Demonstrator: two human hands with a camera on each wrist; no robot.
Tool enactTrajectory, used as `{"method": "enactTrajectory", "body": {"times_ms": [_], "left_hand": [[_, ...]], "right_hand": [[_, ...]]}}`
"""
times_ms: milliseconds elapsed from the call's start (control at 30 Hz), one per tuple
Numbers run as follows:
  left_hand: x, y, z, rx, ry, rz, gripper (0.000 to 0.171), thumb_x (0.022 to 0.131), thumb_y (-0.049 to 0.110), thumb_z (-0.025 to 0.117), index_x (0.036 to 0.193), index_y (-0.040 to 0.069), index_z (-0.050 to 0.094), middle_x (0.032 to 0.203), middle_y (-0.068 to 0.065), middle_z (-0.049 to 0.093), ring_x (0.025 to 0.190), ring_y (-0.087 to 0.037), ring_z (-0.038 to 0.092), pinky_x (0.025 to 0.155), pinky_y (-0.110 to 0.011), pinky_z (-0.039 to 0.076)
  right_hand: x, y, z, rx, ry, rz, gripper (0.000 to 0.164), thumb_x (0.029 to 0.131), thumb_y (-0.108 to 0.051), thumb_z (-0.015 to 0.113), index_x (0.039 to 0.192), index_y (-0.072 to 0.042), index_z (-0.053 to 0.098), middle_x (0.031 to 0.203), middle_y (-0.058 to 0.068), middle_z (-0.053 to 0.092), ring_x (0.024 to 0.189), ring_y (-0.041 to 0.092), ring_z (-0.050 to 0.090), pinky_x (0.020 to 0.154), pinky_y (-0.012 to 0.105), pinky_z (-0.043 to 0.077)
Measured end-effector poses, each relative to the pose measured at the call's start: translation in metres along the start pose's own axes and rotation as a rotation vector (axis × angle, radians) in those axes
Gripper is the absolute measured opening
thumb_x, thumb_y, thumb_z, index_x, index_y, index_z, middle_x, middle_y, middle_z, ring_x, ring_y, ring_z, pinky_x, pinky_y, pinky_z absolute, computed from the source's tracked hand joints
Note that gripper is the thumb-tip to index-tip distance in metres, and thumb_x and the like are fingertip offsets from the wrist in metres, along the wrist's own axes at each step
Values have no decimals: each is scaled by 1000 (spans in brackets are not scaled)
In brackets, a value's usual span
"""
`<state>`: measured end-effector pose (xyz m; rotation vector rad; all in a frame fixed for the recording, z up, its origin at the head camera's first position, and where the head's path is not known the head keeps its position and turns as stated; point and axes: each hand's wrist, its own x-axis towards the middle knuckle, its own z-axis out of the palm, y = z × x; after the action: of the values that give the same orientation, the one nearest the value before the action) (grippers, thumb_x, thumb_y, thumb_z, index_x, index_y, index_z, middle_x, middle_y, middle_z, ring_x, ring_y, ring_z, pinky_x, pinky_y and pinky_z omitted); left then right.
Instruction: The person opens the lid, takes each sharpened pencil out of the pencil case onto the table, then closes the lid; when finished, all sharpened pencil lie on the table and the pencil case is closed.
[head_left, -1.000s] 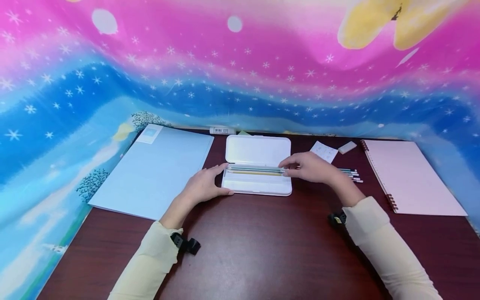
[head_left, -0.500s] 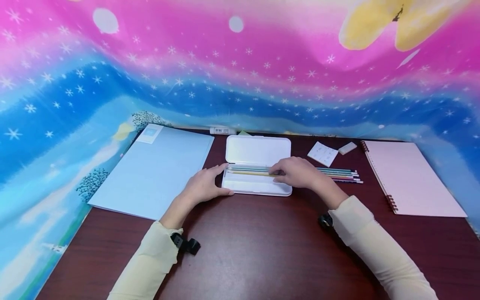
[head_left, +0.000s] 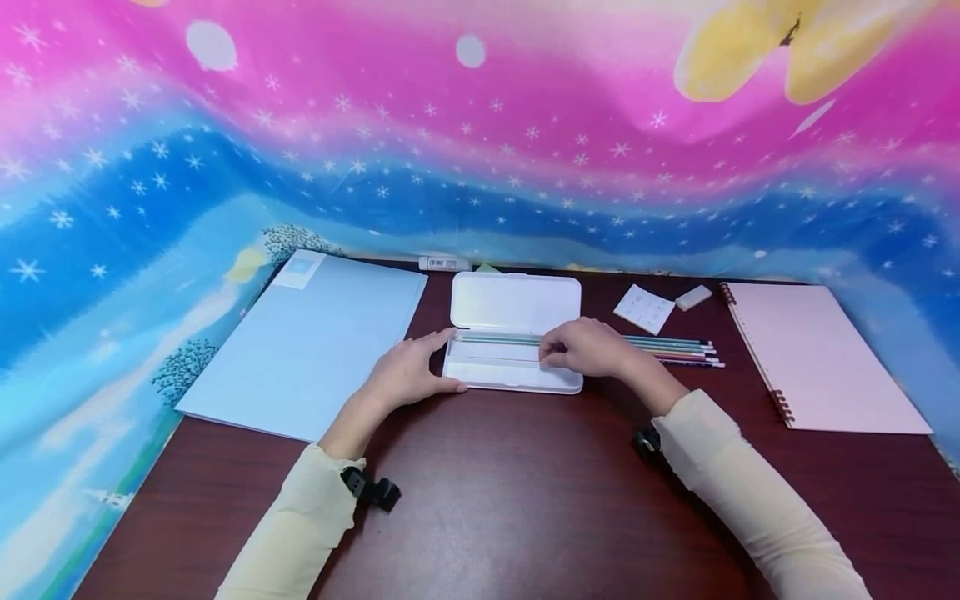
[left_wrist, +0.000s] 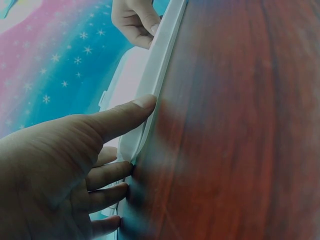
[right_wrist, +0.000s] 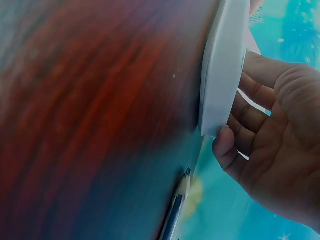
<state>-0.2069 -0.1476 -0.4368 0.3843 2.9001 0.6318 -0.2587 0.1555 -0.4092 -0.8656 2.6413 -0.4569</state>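
Note:
A white pencil case (head_left: 517,382) lies with its lid (head_left: 516,300) raised at the back of the table. Green pencils (head_left: 498,339) lie along its rear part. My left hand (head_left: 405,367) grips the case's left end, thumb at the front edge, fingers round the end. In the left wrist view that thumb (left_wrist: 127,116) presses the front rim. My right hand (head_left: 588,346) reaches into the right half of the case with fingers curled down; whether anything is between its fingertips is hidden. In the right wrist view, the right hand (right_wrist: 280,130) bends over the case wall (right_wrist: 220,90).
More pencils (head_left: 675,343) lie on the table right of the case. Behind them are a white printed paper (head_left: 645,309) and an eraser (head_left: 693,297). A blue folder (head_left: 315,342) lies left, a pink spiral notebook (head_left: 828,358) right. A white tube (head_left: 444,263) is at the back.
My right hand has moved left and farther into the pencil case. A yellow pencil seen in the case earlier no longer shows. My left hand has stayed in place.

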Motion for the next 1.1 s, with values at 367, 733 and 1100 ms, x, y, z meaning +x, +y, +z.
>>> {"method": "enactTrajectory", "body": {"times_ms": [367, 733, 1100], "left_hand": [[-1, 1, 2, -8, 7, 6, 96, 80, 53, 82, 158, 18, 39, 157, -12, 48, 140, -36, 50, 113, -55, 43], [-2, 0, -1, -6, 8, 9, 96, 79, 53, 82, 158, 18, 39, 157, -14, 47, 144, -34, 47, 119, -54, 37], [-2, -1, 1, -12, 11, 23, 95, 79, 54, 82, 157, 18, 41, 156, -14, 47, 144, -34, 47, 120, -54, 35]], "right_hand": [[-6, 7, 0, 72, 35, -24, 8, 95, -18, 71, 100, -23, 76, 84, -8, 66, 81, 13, 55, 78, 32, 46], [-33, 21, -26, 125, 213, -58, 11, 93, -13, 73, 100, -20, 77, 95, -3, 72, 78, 15, 57, 73, 31, 50], [-76, 49, -42, 88, 322, 33, 11, 95, -18, 72, 103, -20, 78, 91, -5, 71, 81, 17, 54, 72, 32, 46]]}}
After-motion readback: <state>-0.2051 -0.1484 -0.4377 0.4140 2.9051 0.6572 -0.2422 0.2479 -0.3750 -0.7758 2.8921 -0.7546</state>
